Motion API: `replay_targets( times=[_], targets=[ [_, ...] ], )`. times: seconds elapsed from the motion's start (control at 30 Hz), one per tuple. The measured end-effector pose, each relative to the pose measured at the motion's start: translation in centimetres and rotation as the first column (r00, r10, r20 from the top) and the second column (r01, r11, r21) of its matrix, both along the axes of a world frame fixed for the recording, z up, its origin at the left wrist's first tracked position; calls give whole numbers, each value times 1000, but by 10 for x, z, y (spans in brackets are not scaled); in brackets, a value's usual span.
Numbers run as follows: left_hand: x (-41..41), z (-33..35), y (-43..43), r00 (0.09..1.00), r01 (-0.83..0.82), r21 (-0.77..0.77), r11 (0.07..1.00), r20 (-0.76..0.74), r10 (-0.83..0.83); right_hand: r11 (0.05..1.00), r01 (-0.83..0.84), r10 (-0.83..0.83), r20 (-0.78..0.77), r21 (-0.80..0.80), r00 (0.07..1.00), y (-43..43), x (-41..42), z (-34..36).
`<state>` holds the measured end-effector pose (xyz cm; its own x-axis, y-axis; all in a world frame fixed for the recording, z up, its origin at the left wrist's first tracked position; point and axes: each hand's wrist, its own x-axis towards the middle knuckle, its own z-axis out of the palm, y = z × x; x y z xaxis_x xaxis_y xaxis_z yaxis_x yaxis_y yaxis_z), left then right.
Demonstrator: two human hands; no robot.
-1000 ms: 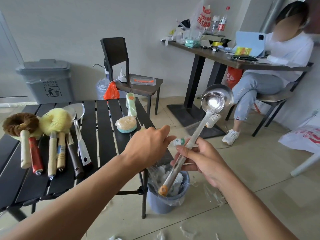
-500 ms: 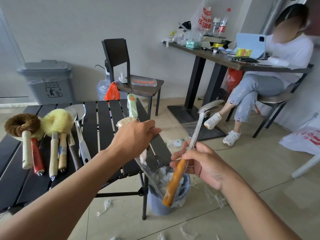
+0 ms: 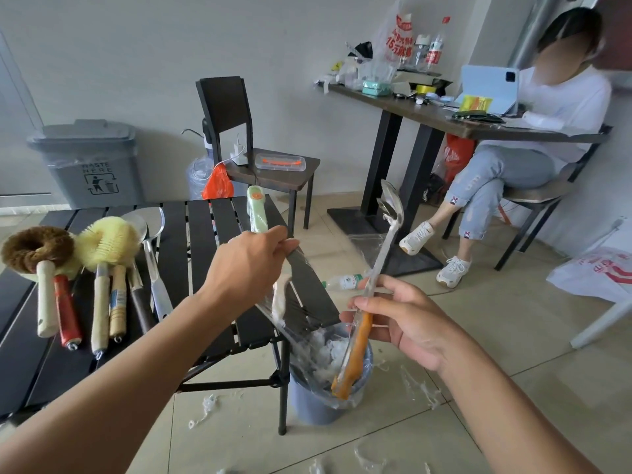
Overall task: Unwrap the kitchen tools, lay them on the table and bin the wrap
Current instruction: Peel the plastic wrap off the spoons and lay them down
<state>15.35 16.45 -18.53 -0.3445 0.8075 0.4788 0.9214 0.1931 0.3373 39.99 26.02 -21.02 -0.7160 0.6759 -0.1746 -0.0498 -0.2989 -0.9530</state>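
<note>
The right hand [image 3: 407,323] grips the ladle [image 3: 383,254] with fingers and thumb curled round the thin steel shaft, just above the orange handle. The ladle is held steeply tilted over the floor to the right of the table: its polished round bowl points up and away, and its handle end hangs in the mouth of the bin [image 3: 314,405].

The left hand [image 3: 246,265] pinches the wrap [image 3: 281,292] between thumb and fingertips. The wrap is a clear film, twisted into a whitish rope below the fingers and spreading into a thin creased sheet that runs down toward the ladle handle.

The bin is a small round blue-grey tub with a clear liner, standing on the tiled floor at the near right corner of the table and holding crumpled film.

The table [image 3: 201,241] is black and slatted. On its left part lie a brown bristle brush [image 3: 34,248], a yellow bristle brush [image 3: 109,241] and a steel spatula [image 3: 150,234], side by side.
</note>
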Motion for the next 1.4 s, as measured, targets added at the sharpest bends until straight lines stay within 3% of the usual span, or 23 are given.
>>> replay_targets(
  times=[0.17,0.6,0.9,0.97,1.07,1.17,1.23,1.37,1.4],
  targets=[
    [-3,0,-1,999,-36,-32,999,-20,35,998,-4,1,-45,-65,999,-2,-3,-3],
    [-3,-2,-1,995,6,8,1000,-100,-5,998,32,-27,87,-51,996,-11,-7,1],
    [-34,-2,2,994,6,17,1000,-109,-4,998,-4,9,73,-60,997,-1,0,4],
    [-34,-5,4,999,-10,-5,1000,-52,10,1000,8,-5,81,-30,997,0,1,3],
    [-32,-6,8,980,-3,-18,1000,201,6,997,54,-61,120,60,991,-2,-2,2],
    [-24,-8,11,897,-8,70,997,442,-24,975,57,-112,250,217,962,-7,-9,-2],
    [-13,-11,12,791,2,113,994,608,-71,958,47,-133,294,283,947,-12,-13,-7],
    [3,-18,12,361,-39,166,985,922,-141,950,41,-121,241,311,963,-19,-20,-11],
    [8,-19,12,301,-35,134,990,946,-117,936,45,-136,240,350,961,-21,-21,-10]
  ],
)
